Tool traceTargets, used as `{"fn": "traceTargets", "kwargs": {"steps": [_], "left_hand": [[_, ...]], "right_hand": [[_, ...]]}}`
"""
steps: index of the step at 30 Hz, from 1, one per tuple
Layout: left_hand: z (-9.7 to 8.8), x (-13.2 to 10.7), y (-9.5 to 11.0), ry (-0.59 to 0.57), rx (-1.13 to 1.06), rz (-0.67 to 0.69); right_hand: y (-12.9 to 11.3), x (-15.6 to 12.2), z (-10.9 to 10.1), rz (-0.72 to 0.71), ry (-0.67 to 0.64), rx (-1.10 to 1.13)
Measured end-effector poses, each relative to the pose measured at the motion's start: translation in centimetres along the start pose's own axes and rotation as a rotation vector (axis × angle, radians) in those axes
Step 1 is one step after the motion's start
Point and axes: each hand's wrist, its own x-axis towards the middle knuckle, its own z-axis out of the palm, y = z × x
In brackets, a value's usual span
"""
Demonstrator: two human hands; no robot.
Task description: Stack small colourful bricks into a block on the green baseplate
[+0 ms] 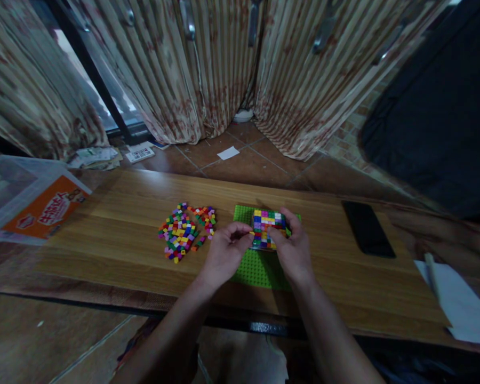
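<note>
A block of small multicoloured toy bricks (266,220) stands on a green studded baseplate (260,269). My right hand (296,245) closes round the block's right side, with the thumb on its near top and the fingers at the far right corner. At the block's left edge, my left hand (229,250) pinches a tiny yellow brick (252,233) between thumb and forefinger. Whether that brick touches the block I cannot tell. Left of the baseplate lies a loose pile of small coloured bricks (180,232), with a smaller cluster (205,216) beside it.
The wooden table (116,234) carries a black phone (368,228) at the right. White paper (464,304) with a pen-like stick (431,272) lies at the right end. A clear plastic box (20,165) with an orange label stands at the left end. Curtains (224,69) hang behind.
</note>
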Motion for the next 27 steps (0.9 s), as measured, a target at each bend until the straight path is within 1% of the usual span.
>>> {"fn": "traceTargets", "kwargs": {"steps": [7,16,20,23,25,27], "left_hand": [[0.0,0.0,-0.1,0.002,-0.001,-0.002],[0.0,0.0,0.0,0.005,0.007,-0.003],[0.0,0.0,0.0,0.005,0.000,-0.008],[-0.1,0.0,0.1,0.005,-0.030,-0.018],[-0.1,0.0,0.2,0.008,-0.049,-0.025],[-0.1,-0.1,0.3,0.011,-0.058,-0.030]], "right_hand": [[-0.1,0.0,0.0,0.016,-0.003,-0.001],[0.0,-0.1,0.2,-0.009,0.007,-0.004],[0.2,-0.2,0.1,-0.016,-0.016,0.020],[0.6,-0.1,0.2,0.026,-0.004,0.090],[0.8,0.1,0.3,0.060,0.031,0.181],[0.9,0.3,0.3,0.063,0.085,0.243]]}}
